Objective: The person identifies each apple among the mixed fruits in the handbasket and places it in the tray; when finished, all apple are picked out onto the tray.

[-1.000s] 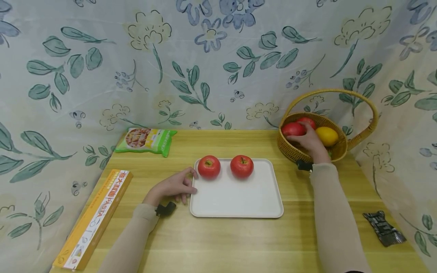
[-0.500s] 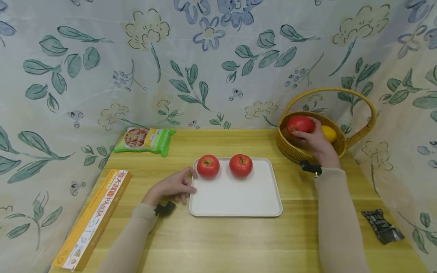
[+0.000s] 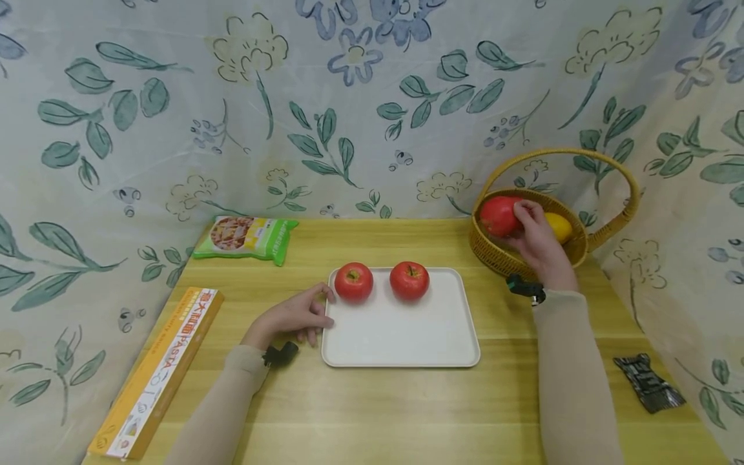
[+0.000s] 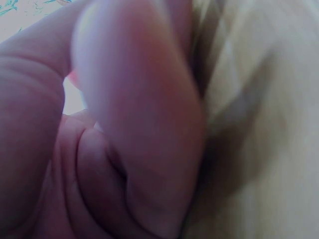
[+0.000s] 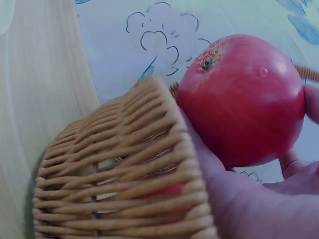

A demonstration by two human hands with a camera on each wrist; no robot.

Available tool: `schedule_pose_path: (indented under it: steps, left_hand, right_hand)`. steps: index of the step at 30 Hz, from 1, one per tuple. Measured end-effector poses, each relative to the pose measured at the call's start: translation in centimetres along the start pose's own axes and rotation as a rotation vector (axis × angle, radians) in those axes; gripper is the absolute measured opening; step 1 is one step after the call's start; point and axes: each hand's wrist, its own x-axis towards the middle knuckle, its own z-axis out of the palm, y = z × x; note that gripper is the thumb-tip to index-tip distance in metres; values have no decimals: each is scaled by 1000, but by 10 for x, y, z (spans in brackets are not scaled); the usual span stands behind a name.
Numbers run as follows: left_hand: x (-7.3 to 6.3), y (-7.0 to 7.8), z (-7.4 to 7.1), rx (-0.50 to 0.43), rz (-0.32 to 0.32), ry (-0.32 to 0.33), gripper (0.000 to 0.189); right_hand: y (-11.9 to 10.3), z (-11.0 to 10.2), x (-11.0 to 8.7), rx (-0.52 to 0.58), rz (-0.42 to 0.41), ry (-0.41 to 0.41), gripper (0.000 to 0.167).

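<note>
My right hand grips a red apple with thumb and fingers, over the left part of the wicker basket. In the right wrist view the apple is raised above the woven rim, its dimpled end showing. Beyond the hand, a yellow fruit lies in the basket. At the white tray's left edge rests my left hand, its thumb and forefinger apart at the rim. Two red apples stand on the tray, the left apple near its corner and the other apple beside it.
A green food packet lies at the back left. Along the table's left side is a long pasta box. A small dark wrapped packet sits at the right. The basket's tall handle arches over its opening.
My right hand has lifted the red apple from among the fruit in the basket, and the apple has since shifted slightly left. My left hand stays at the tray's edge.
</note>
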Motion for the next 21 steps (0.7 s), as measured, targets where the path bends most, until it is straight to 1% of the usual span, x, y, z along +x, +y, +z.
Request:
schedule_pose_path:
  steps: [2, 5, 9, 13, 17, 21]
  left_hand:
    - [0, 0, 0, -5, -5, 2, 53]
    - [0, 0, 0, -6, -3, 2, 53]
    - [0, 0, -1, 4, 5, 0, 53]
    - [0, -1, -1, 11, 6, 4, 53]
    - [0, -1, -1, 22, 1, 6, 54]
    - [0, -2, -1, 31, 0, 8, 54]
  right_hand:
    - [0, 5, -3, -51, -55, 13, 24]
    - [0, 13, -8, -143, -113, 36, 35]
    - [-2, 26, -15, -306, -150, 90, 56]
    - [-1, 38, -24, -488, -167, 128, 72]
    - [1, 51, -34, -618, -169, 115, 79]
    - [4, 65, -45, -681, -180, 59, 82]
